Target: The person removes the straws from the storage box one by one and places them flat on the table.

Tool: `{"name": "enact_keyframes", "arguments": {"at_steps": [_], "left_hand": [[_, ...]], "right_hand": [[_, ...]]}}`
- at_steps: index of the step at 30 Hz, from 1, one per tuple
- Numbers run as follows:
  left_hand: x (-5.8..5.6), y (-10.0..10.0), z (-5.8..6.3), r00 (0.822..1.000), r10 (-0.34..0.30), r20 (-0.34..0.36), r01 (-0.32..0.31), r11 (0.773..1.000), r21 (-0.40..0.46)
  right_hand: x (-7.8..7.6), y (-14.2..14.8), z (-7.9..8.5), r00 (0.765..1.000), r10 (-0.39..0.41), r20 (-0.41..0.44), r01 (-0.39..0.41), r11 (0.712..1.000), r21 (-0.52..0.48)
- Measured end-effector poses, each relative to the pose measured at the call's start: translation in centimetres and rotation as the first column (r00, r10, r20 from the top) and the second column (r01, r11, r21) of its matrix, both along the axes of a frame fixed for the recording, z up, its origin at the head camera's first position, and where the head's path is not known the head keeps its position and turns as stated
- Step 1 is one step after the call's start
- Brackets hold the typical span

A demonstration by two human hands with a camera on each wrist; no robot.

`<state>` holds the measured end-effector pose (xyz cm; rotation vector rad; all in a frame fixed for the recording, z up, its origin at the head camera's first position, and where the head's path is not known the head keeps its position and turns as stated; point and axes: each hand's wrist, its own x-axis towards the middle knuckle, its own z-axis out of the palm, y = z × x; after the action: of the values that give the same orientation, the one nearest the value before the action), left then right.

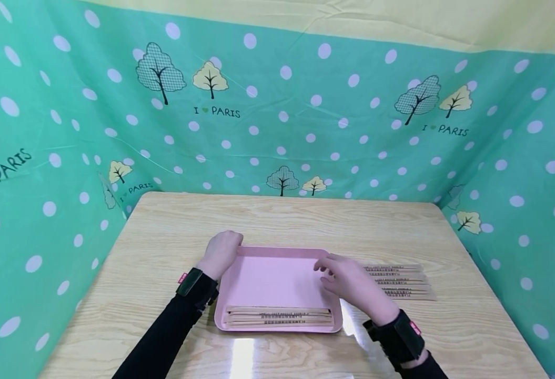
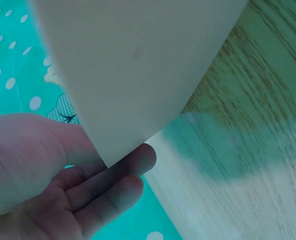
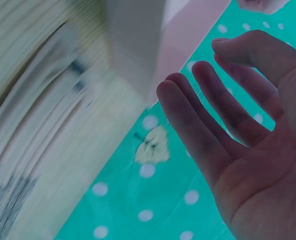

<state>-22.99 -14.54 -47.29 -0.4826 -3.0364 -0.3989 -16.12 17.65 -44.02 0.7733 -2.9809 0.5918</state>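
On the table stands a shallow pink tray (image 1: 277, 279) with a raised rim. My left hand (image 1: 221, 253) holds it by the far left corner; in the left wrist view the thumb and fingers pinch the tray's wall (image 2: 138, 75). Over the tray's right rim hovers my right hand (image 1: 350, 281), fingers slightly bent and spread, with nothing in the palm in the right wrist view. Several long, slim paper-wrapped straws (image 1: 279, 318) with printed lettering lie side by side along the tray's near edge. More such wrapped straws (image 1: 407, 281) lie on the table right of the tray, partly behind the right hand.
The light wood table (image 1: 187, 216) reaches back to a green dotted cloth (image 1: 282, 137), which hangs behind it and on both sides. Bright reflections show on the tabletop near the tray's front. Each wrist wears a black band.
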Motion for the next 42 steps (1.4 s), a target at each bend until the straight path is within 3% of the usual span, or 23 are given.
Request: {"name": "enact_keyframes", "arguments": {"at_steps": [10,15,23,35,42], "left_hand": [[0.0,0.0,-0.1,1.000,0.006,0.013,-0.007,1.000,0.005],[0.1,0.0,0.2,1.000,0.006,0.013,-0.006,1.000,0.007],[0.2,0.0,0.2,1.000,0.002,0.009,-0.002,1.000,0.003],[0.1,0.0,0.3,1.000,-0.005,-0.009,0.005,1.000,0.010],[0.0,0.1,0.3,1.000,0.005,0.018,-0.005,1.000,0.013]], "right_hand": [[-1.6,-4.0,-0.3,0.986,0.160,-0.041,-0.161,0.986,-0.045],[-2.0,-5.5,-0.9,0.978,0.195,-0.079,-0.197,0.980,-0.017],[-1.1,-7.2,-2.1,0.978,0.186,0.093,-0.185,0.983,-0.019],[-0.7,-7.9,-2.3,0.959,0.222,0.174,-0.229,0.973,0.021],[-0.8,-8.0,-2.9,0.942,0.267,0.202,-0.279,0.960,0.035]]}}
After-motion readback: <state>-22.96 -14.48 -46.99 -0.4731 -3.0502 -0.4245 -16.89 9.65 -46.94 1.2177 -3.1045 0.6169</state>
